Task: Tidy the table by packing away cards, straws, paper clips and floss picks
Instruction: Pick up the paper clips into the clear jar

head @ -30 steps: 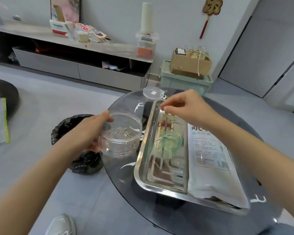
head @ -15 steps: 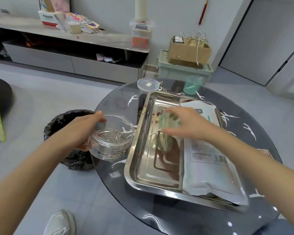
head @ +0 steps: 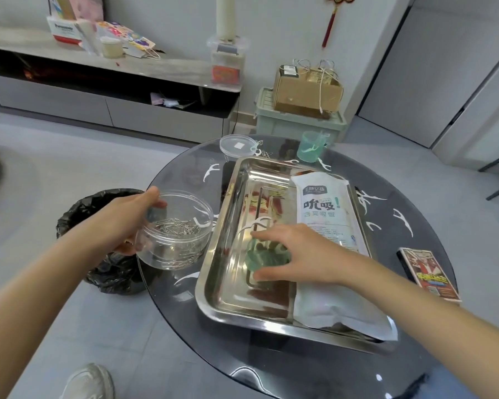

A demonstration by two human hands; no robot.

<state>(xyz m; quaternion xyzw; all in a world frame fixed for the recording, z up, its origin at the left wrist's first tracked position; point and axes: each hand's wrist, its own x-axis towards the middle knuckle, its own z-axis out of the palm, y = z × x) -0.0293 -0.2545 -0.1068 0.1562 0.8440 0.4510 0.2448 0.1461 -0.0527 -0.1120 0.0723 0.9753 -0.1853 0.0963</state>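
Fingers (head: 154, 195) of my left hand (head: 118, 223) curl round a clear round tub (head: 173, 254) at the edge of the dark glass table (head: 329, 375). My right hand (head: 300, 254) pinches a green lid (head: 264, 259) between thumb and fingertips, low inside the steel tray (head: 222, 283). Under that wrist lies the straw bag (head: 326, 214); the card box (head: 427, 275) sits well to its right. Far beyond the right fingers stands a green cup (head: 310, 146), with a clear lid (head: 236, 145) near it. Floss picks (head: 211, 171) lie scattered around both hands. Paper clips (head: 179, 227) lie in the tub, beside my left fingertips.
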